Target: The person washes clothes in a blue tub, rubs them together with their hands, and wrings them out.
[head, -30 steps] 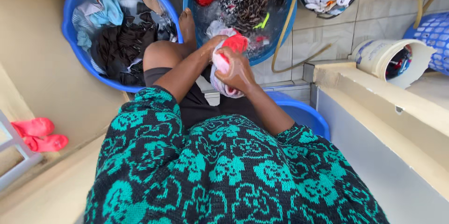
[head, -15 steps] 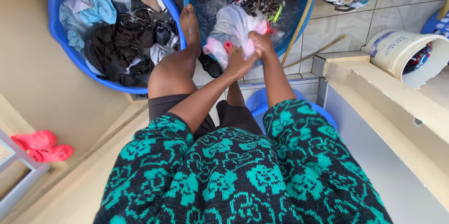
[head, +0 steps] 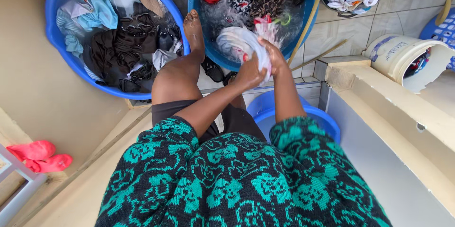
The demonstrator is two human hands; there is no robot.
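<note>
You are sitting over a pale tiled floor (head: 332, 27) beside a beige wall, with tubs crowding the floor's far edge. Both your hands are closing around a wet white cloth with pink trim (head: 241, 42): your left hand (head: 247, 74) is gripping its near end in a tight fist, and your right hand (head: 274, 55) is clamping the bunched part just beside it, so the two are working the fabric against itself. You are holding it right above the near rim of the round blue plastic basin of water (head: 199, 37), so drips are likely falling back in. That basin is holding a red garment, a leopard-print piece and dark clothes, all soaking. The blue tub to its left (head: 57, 37) is holding damp dark and light-blue laundry. A white bucket lying on its side (head: 393, 56) on the ledge is showing coloured clothes inside. Your bare foot (head: 193, 30) is resting between the two tubs.
</note>
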